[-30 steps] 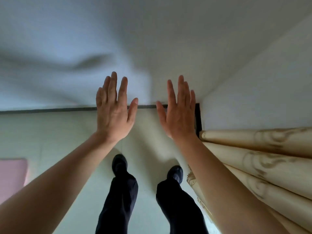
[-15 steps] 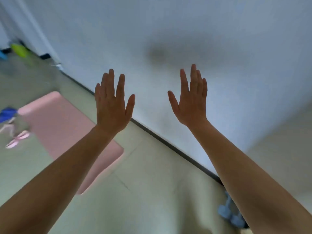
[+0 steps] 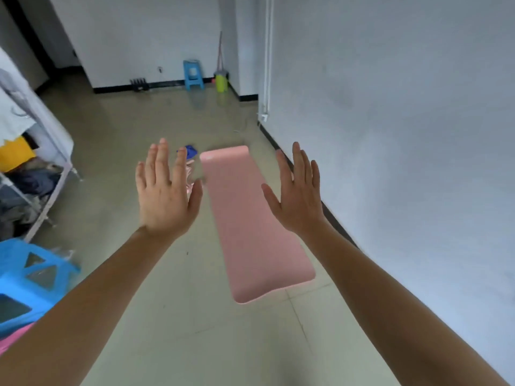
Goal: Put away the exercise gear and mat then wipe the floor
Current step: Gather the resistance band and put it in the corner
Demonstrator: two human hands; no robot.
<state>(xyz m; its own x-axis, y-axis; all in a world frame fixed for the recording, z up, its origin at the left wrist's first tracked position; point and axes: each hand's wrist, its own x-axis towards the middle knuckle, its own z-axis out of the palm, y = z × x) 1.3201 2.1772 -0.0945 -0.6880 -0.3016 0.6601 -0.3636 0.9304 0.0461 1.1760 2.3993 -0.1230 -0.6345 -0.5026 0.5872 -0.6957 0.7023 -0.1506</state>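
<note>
A pink exercise mat (image 3: 248, 218) lies unrolled on the floor along the right wall. Beside its far left corner sit a blue item (image 3: 191, 151) and something pale pink (image 3: 190, 174), mostly hidden behind my left hand. My left hand (image 3: 164, 193) and my right hand (image 3: 298, 193) are raised in front of me, palms away, fingers spread, holding nothing. They hover above the mat's near half, one on each side.
A blue plastic stool (image 3: 30, 280) stands at the near left, beside a rack of clothes (image 3: 30, 174). At the far wall are a second blue stool (image 3: 192, 75), a yellow-green bucket (image 3: 221, 82) with a mop handle, and a dark object (image 3: 138, 84). The white wall (image 3: 404, 135) runs along the right.
The view has swung left from the corner and curtain to the length of the room. The mat now lies straight ahead. Both hands stay raised and open.
</note>
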